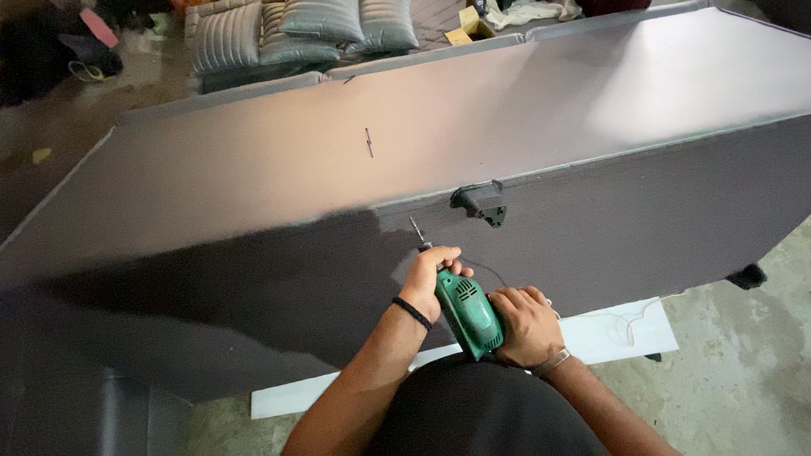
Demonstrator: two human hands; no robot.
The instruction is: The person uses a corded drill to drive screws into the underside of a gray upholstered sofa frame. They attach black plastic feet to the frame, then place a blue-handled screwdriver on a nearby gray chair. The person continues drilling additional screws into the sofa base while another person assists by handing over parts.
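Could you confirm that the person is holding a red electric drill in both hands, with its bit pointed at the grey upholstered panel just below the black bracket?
Not quite: the electric drill is green, not red, as the head view shows. The rest holds: the left hand grips its front, the right hand its rear, and the bit points at the grey upholstered panel just below the black bracket.

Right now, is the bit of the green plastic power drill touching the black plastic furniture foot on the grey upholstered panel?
Apart. The head view shows bare grey upholstered panel between the drill bit and the black foot.
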